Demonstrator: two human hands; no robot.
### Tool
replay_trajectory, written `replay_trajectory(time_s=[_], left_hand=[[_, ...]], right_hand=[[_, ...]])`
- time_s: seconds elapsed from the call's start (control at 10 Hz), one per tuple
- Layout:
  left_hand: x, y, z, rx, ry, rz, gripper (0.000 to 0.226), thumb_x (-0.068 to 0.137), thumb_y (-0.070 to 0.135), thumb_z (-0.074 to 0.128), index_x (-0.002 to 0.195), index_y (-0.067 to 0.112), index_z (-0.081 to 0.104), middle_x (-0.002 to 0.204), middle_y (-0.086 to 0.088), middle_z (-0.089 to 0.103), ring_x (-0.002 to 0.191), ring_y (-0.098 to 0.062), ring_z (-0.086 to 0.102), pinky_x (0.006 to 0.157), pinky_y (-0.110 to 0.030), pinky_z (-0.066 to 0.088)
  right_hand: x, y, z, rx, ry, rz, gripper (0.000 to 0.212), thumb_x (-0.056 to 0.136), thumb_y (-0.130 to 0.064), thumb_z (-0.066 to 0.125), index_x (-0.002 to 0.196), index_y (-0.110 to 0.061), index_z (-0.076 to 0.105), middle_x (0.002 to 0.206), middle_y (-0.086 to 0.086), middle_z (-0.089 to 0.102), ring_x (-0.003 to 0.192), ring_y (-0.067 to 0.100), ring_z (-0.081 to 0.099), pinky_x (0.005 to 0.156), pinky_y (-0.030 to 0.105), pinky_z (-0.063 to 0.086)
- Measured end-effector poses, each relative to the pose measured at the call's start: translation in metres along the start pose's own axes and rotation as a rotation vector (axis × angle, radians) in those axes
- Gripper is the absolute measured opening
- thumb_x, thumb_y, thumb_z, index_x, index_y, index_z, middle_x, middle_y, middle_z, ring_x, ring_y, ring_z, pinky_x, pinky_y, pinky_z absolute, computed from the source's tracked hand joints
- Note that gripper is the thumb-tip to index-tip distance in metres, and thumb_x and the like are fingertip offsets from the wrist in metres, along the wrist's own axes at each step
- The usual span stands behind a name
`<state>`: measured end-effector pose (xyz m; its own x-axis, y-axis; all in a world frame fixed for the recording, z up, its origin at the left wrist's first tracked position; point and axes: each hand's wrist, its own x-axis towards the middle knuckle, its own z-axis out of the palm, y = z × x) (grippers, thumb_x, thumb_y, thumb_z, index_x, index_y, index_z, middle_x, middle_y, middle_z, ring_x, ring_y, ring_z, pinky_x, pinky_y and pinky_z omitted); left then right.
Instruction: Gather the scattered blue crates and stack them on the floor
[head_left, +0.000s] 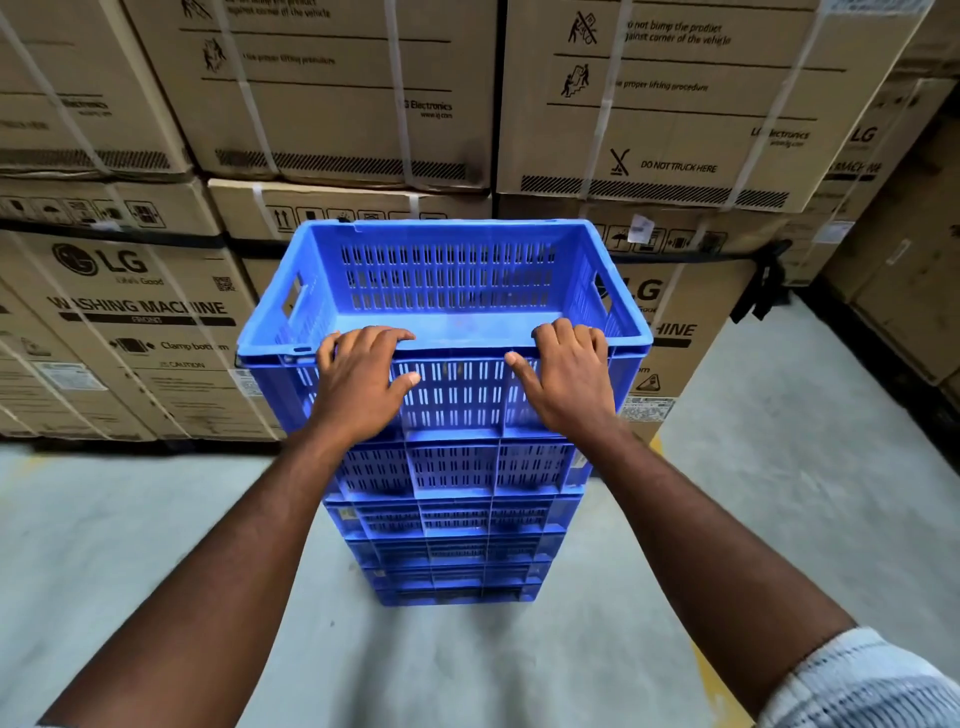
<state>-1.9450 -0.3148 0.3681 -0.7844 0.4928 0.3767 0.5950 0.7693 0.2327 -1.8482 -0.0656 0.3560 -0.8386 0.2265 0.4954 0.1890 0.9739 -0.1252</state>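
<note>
A tall stack of several blue slotted crates (457, 519) stands on the grey floor in front of me. The top crate (447, 275) is empty, and I look down into it. My left hand (363, 379) grips its near rim left of centre, fingers hooked over the edge and thumb against the outer wall. My right hand (569, 376) holds the same rim right of centre in the same way. Both forearms reach in from the bottom of the view.
Large strapped cardboard washing-machine boxes (156, 322) are stacked in a wall right behind the crates and continue along the right side (904, 291). Bare concrete floor (769, 457) lies to the left, right and near side of the stack.
</note>
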Motion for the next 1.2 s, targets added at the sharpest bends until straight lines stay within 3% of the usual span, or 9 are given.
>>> replay_trajectory(time_s=[0.1, 0.2, 0.3, 0.4, 0.6, 0.8, 1.0, 1.1, 1.2], left_hand=[[-0.013, 0.005, 0.006, 0.021, 0.017, -0.02, 0.066, 0.089, 0.041, 0.061, 0.145, 0.028, 0.03, 0.153, 0.004, 0.031, 0.145, -0.021, 0.021, 0.119, -0.048, 0.001], [-0.027, 0.013, 0.011, 0.023, 0.018, -0.057, 0.081, 0.089, 0.035, 0.062, 0.153, 0.025, 0.013, 0.162, 0.001, 0.01, 0.15, -0.024, 0.0, 0.12, -0.051, 0.0], [-0.039, 0.016, 0.015, 0.048, 0.012, -0.071, 0.088, 0.089, 0.03, 0.062, 0.154, 0.023, 0.003, 0.163, -0.001, 0.002, 0.15, -0.026, -0.006, 0.12, -0.053, 0.013], [-0.04, 0.016, 0.014, 0.048, -0.014, -0.089, 0.089, 0.09, 0.03, 0.061, 0.154, 0.024, 0.0, 0.163, 0.0, -0.001, 0.15, -0.026, -0.008, 0.119, -0.053, 0.016], [-0.045, 0.018, 0.01, 0.019, -0.045, -0.106, 0.09, 0.091, 0.03, 0.059, 0.154, 0.026, -0.005, 0.163, 0.003, -0.009, 0.149, -0.023, -0.015, 0.12, -0.051, 0.012], [-0.046, 0.019, -0.003, 0.078, -0.09, -0.088, 0.09, 0.09, 0.023, 0.06, 0.154, 0.025, -0.003, 0.163, 0.0, -0.004, 0.15, -0.026, -0.006, 0.121, -0.047, 0.014], [-0.054, 0.022, -0.024, 0.082, -0.134, -0.107, 0.08, 0.092, 0.023, 0.057, 0.155, 0.016, 0.008, 0.163, -0.006, 0.004, 0.15, -0.027, 0.006, 0.122, -0.045, 0.013], [-0.06, 0.025, -0.036, 0.075, -0.119, -0.086, 0.077, 0.094, 0.028, 0.054, 0.154, 0.013, 0.009, 0.163, -0.007, 0.006, 0.15, -0.027, 0.006, 0.121, -0.047, 0.012], [-0.054, 0.032, -0.056, 0.109, -0.044, -0.036, 0.078, 0.094, 0.037, 0.052, 0.154, 0.012, 0.009, 0.163, -0.008, 0.005, 0.15, -0.027, 0.003, 0.122, -0.048, 0.011]], right_hand=[[-0.015, -0.001, 0.008, -0.057, -0.024, 0.002, 0.055, 0.097, -0.056, 0.036, 0.132, -0.014, 0.039, 0.135, 0.007, 0.041, 0.131, 0.029, 0.034, 0.119, 0.048, 0.012], [-0.026, -0.008, 0.016, -0.098, -0.069, 0.065, 0.074, 0.095, -0.052, 0.041, 0.151, -0.011, 0.017, 0.159, 0.014, 0.012, 0.15, 0.034, 0.003, 0.121, 0.051, 0.006], [-0.034, -0.014, 0.019, -0.116, -0.088, 0.095, 0.082, 0.093, -0.05, 0.044, 0.155, -0.012, 0.004, 0.162, 0.016, -0.002, 0.15, 0.034, -0.009, 0.121, 0.052, 0.006], [-0.039, -0.017, 0.018, -0.121, -0.104, 0.101, 0.088, 0.092, -0.049, 0.047, 0.155, -0.012, -0.001, 0.162, 0.017, -0.009, 0.149, 0.034, -0.014, 0.121, 0.053, 0.007], [-0.047, -0.024, 0.014, -0.134, -0.15, 0.123, 0.093, 0.091, -0.049, 0.047, 0.154, -0.013, -0.01, 0.16, 0.016, -0.019, 0.148, 0.034, -0.02, 0.12, 0.056, 0.01], [-0.05, -0.028, -0.004, -0.144, -0.27, 0.121, 0.095, 0.091, -0.05, 0.046, 0.153, -0.015, -0.017, 0.158, 0.015, -0.026, 0.146, 0.034, -0.023, 0.119, 0.057, 0.01], [-0.056, -0.036, -0.034, -0.158, -0.302, 0.07, 0.084, 0.094, -0.046, 0.046, 0.155, -0.015, -0.004, 0.162, 0.017, -0.008, 0.15, 0.034, -0.006, 0.119, 0.055, 0.011], [-0.059, -0.038, -0.051, -0.154, -0.217, 0.06, 0.079, 0.095, -0.046, 0.045, 0.155, -0.015, 0.004, 0.163, 0.015, 0.001, 0.15, 0.033, 0.0, 0.12, 0.055, 0.012], [-0.054, -0.045, -0.075, -0.184, -0.061, 0.045, 0.077, 0.095, -0.052, 0.039, 0.155, -0.015, 0.008, 0.163, 0.013, 0.001, 0.151, 0.03, -0.005, 0.12, 0.056, 0.003]])
